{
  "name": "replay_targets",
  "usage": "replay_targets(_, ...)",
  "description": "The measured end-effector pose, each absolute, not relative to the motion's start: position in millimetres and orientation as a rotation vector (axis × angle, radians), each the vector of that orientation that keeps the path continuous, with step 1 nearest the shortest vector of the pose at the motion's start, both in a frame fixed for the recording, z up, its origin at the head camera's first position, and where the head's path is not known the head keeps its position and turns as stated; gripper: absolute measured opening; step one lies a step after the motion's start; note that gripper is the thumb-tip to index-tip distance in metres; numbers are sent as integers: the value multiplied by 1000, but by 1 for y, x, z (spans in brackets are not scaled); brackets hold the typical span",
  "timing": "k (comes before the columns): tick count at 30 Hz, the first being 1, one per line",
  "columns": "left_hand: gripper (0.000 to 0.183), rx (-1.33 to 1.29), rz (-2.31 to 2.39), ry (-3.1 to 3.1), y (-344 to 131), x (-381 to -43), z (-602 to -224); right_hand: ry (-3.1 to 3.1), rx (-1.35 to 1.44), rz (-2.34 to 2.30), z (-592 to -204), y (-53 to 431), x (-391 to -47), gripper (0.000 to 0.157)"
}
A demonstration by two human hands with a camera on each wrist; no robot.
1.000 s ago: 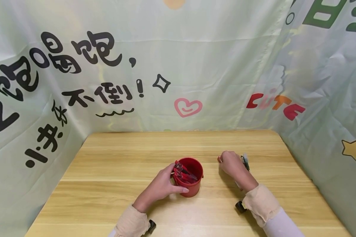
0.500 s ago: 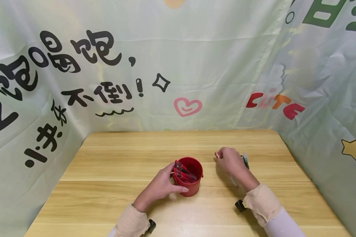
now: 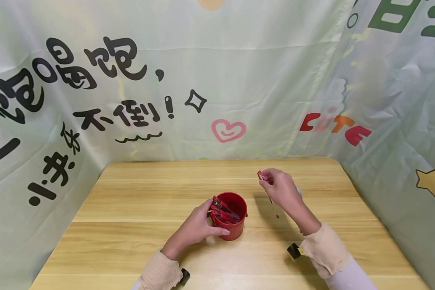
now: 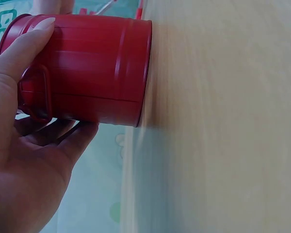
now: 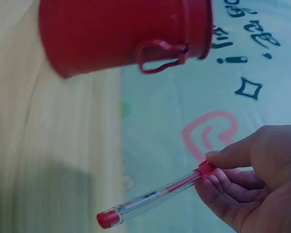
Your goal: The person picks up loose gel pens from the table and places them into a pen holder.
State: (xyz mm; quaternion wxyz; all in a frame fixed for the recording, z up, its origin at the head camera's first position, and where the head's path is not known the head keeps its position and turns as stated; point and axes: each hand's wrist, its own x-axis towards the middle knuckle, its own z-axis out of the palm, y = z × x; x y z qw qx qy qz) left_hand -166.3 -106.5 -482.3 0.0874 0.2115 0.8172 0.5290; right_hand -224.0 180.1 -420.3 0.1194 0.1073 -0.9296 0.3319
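Note:
My left hand [image 3: 193,229] holds a small red metal bucket [image 3: 235,232] upright on the table, thumb on its near side and fingers round the far side. Several red pens [image 3: 224,213] lean inside it against the left rim. To the right of the bucket, my right hand [image 3: 283,191] is raised over the table. It pinches one ballpoint pen [image 5: 157,196] by its red upper end. The pen's clear barrel slants down, with a red tip at its lower end. In the left wrist view the bucket's side handle [image 4: 36,94] shows beside the left palm.
A greyish object [image 3: 299,192] lies on the wooden table [image 3: 137,201], mostly hidden behind my right wrist. Printed fabric [image 3: 268,80] stands close round the table's back and sides. Both wrists carry small black devices [image 3: 294,251].
My right hand has risen from the table and shifted slightly left and away from me, lifting the pen. The left hand and bucket have stayed in place.

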Motion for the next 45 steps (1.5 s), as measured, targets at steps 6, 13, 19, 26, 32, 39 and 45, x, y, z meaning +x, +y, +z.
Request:
replay_targets(6, 91, 630, 1572, 2437, -106, -166, -482, -2601, 337, 1018, -406, 171, -215, 20)
replay_targets(13, 91, 627, 1572, 2429, -106, -166, -483, -2459, 381, 1057, -386, 160, -203, 20)
replay_targets(19, 91, 625, 1572, 2428, -106, -166, -482, -2326, 443, 1080, -373, 154, -195, 21)
replay_targets(26, 90, 628, 1574, 2427, -107, -167, -483, -2116, 541, 1129, -364, 144, -185, 20)
replay_targets(32, 89, 632, 1571, 2433, -107, -167, -483, -2044, 607, 1156, -359, 136, -181, 19)
replay_targets(39, 88, 636, 1574, 2431, -107, -167, -484, -2048, 644, 1177, -352, 127, -178, 18)
replay_targets(45, 87, 640, 1569, 2432, -107, -168, -484, -2060, 700, 1199, -352, 118, -177, 17)
